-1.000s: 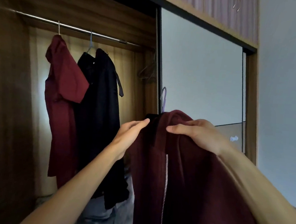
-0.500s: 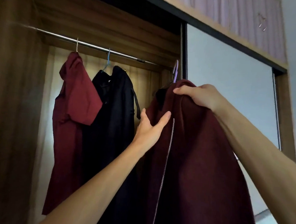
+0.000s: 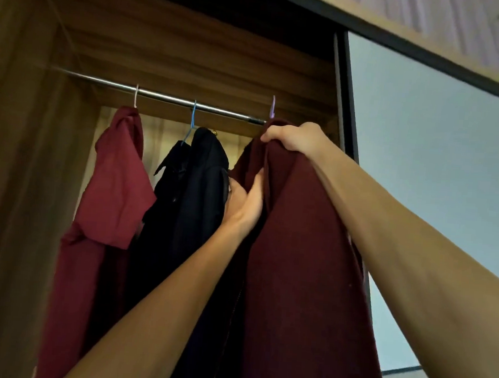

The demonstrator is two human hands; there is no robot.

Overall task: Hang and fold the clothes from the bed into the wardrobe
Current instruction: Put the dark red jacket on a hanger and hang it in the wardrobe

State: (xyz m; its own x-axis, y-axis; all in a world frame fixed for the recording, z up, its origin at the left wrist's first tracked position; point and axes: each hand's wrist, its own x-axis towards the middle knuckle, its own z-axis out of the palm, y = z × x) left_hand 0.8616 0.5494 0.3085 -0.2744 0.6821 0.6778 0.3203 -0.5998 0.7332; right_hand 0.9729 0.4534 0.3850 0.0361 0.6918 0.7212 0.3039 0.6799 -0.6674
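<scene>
Since half a second ago the dark maroon zip-front jacket (image 3: 306,251) has risen, and its lilac plastic hanger hook (image 3: 273,107) now reaches the shiny metal wardrobe rail (image 3: 166,96), though whether it has caught there cannot be told; the view has tilted upward too. Going left to right: a red short-sleeved shirt (image 3: 109,191) hangs from a pale hook; beside it a black garment (image 3: 191,196) hangs on a blue hanger (image 3: 191,122); the left hand (image 3: 243,201) has its fingers curled into the jacket's front edge; the right hand (image 3: 294,137) pinches the jacket's top just under the hook. The brown wood-grain wardrobe (image 3: 13,172) frames the left side; a pale grey sliding door panel (image 3: 435,172) fills the right.
</scene>
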